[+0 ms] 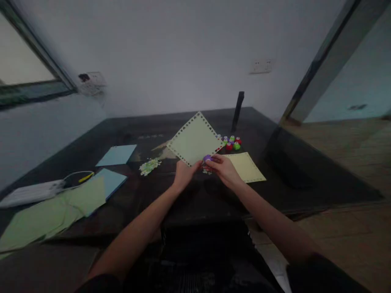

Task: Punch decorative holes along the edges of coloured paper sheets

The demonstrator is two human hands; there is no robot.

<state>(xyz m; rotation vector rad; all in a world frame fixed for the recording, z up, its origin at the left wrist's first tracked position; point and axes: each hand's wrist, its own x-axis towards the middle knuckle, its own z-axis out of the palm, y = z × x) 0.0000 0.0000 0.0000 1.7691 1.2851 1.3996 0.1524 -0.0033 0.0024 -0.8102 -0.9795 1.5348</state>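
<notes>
A pale green paper sheet with punched holes along its edges is held up over the dark table. My left hand is closed on its lower corner. My right hand is closed on a small purple punch pressed at the sheet's lower right edge. A pile of small paper bits lies to the left of my left hand.
Several small coloured punches sit behind a pale yellow punched sheet. Blue sheets and green sheets lie at the left, near a white device with a cable. A dark upright object stands at the table's back.
</notes>
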